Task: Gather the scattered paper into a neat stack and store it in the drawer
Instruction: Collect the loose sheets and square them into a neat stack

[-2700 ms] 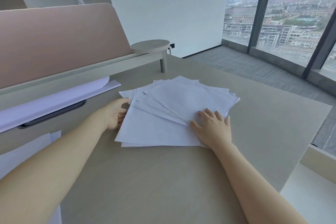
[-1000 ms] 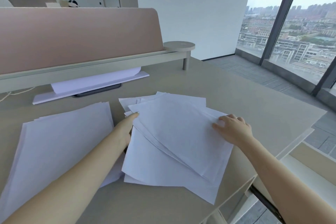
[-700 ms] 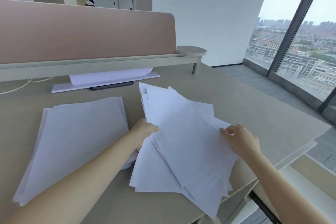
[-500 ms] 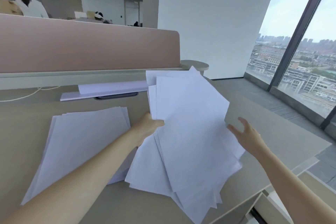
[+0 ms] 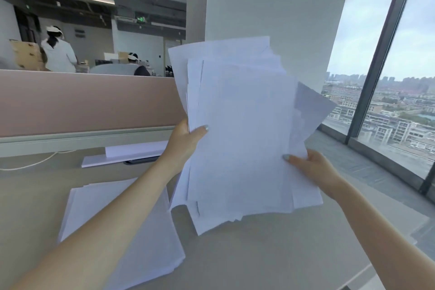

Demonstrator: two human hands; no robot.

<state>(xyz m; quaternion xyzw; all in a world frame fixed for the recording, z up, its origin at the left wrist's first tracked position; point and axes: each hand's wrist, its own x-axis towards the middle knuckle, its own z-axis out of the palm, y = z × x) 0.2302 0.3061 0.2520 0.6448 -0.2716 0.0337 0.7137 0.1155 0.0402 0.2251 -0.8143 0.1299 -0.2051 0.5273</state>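
Sheaf: we held the loose sheaf of paper (image 5: 242, 139) upright above the table (image 5: 270, 254), its lower edges ragged and near the surface; we could not tell whether they touched it.
Left hand: our left hand (image 5: 186, 141) pinched the sheaf's left edge, thumb in front, fingers hidden behind the sheets.
Right hand: our right hand (image 5: 310, 167) pinched the lower right edge the same way, thumb tip on the front sheet.
Alignment: the sheets were fanned, with one corner jutting out at the right and staggered tops.
Second pile: a flatter pile (image 5: 122, 231) lay on the table to the left, under our left forearm, roughly squared and just beside the sheaf.
Handling: we judged the paper light, thin and floppy, and slick sheet against sheet, so a loose pinch would let inner sheets slide out.
Where to hold: we judged the two long sides near mid-height best, with a grip easy enough for the sheets to settle when tapped on the table.
Risk: creased corners, or slipping sheets.
Drawer: we could not see it in this view.
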